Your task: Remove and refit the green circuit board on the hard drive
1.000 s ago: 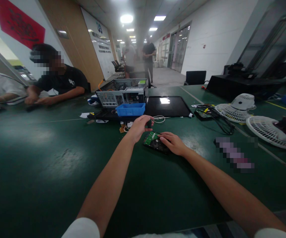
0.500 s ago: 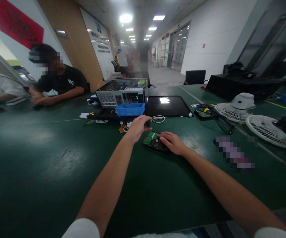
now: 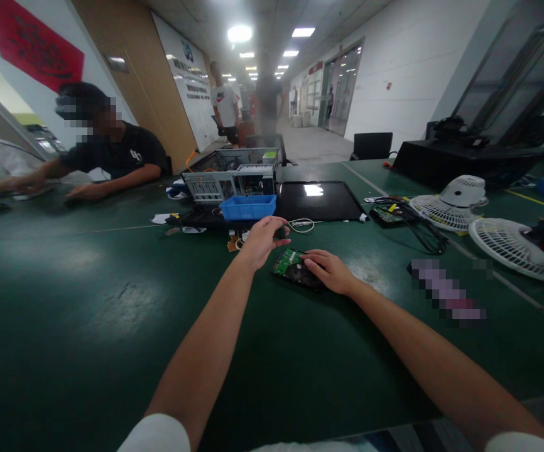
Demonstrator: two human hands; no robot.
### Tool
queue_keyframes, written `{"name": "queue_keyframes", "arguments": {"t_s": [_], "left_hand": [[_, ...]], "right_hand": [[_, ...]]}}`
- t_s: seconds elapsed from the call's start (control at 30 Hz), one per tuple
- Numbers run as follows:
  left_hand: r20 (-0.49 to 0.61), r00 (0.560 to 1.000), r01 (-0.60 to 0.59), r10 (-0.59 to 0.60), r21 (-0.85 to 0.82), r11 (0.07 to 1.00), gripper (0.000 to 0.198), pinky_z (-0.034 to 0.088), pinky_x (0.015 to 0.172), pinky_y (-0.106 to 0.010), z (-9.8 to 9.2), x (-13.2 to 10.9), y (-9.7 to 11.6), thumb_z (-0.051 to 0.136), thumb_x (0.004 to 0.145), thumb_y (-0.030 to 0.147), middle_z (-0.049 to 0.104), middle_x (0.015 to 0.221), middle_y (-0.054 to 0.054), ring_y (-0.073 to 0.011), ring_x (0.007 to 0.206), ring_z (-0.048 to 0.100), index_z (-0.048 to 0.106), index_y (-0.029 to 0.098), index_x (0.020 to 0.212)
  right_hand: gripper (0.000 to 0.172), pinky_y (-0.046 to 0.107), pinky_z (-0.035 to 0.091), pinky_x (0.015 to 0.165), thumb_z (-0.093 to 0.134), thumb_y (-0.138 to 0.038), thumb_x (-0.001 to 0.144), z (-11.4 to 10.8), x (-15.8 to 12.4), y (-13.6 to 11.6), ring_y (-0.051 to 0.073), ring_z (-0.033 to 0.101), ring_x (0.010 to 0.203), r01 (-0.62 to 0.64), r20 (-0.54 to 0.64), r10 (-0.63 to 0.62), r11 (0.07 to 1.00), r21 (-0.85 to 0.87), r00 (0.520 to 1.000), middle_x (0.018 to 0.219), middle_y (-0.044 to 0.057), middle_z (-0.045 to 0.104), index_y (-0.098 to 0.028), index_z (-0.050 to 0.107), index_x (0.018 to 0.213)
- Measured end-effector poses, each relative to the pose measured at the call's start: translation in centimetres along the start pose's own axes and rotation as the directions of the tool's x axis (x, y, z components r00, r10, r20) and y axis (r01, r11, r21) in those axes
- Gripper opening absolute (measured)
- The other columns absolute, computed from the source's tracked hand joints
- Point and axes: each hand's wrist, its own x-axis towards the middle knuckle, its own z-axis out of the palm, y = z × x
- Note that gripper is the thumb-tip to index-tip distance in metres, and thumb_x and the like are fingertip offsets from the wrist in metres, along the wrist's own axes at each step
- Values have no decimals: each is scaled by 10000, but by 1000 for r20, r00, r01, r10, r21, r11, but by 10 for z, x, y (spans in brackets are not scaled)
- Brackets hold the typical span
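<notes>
A hard drive [image 3: 295, 267] lies on the green table, its green circuit board facing up at the left end. My right hand [image 3: 331, 272] holds it down by its right side, fingers over the top edge and thumb across the face. Above the drive's left end is my left hand [image 3: 263, 242], its thumb and fingers curled around something small and dark that I cannot make out. Just beyond that hand stands a blue plastic bin [image 3: 248, 207]. A white looped cable [image 3: 304, 227] lies close to the left fingertips.
Behind the bin is an opened computer case [image 3: 229, 179], beside a black flat panel [image 3: 321, 201]. Fan parts [image 3: 441, 210], black cables [image 3: 425, 232] and a blurred-out flat object [image 3: 446, 290] lie to the right. A co-worker [image 3: 116, 150] sits at the far left.
My left hand has shifted very slightly; my right hand and the hard drive stay put. The seated co-worker has stretched an arm to the left.
</notes>
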Motion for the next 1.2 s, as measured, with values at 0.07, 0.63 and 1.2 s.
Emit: {"name": "queue_keyframes", "arguments": {"t_s": [0.07, 0.63, 1.2], "left_hand": [[-15, 1000, -11, 11, -16, 1000, 129, 596, 795, -368, -1, 1, 0, 623, 861, 264, 677, 934, -93, -193, 899, 650, 671, 154, 909], [21, 999, -48, 50, -94, 994, 189, 573, 897, -388, 1, 3, -6, 736, 841, 320, 685, 939, -83, -182, 926, 639, 729, 134, 878], [37, 998, 49, -50, 26, 998, 242, 551, 682, -295, -1, 0, 0, 683, 861, 357, 726, 977, -115, -220, 923, 678, 673, 150, 987]], "right_hand": [[412, 455, 484, 1090, 430, -492, 1033, 0, 0, 0, 256, 621, 1240, 0, -3, 0, 1000, -3, 1000, 1287, 72, 689, -276, 704, 1253], [391, 448, 476, 1104, 446, -464, 1034, 1, 1, 0, 254, 607, 1262, 3, 7, -3, 1000, 3, 1000, 1295, 74, 684, -273, 700, 1262], [396, 459, 472, 1104, 438, -457, 1038, 0, 2, 0, 256, 611, 1247, -4, 21, 4, 1000, -13, 1000, 1303, 85, 675, -257, 697, 1263]]}}
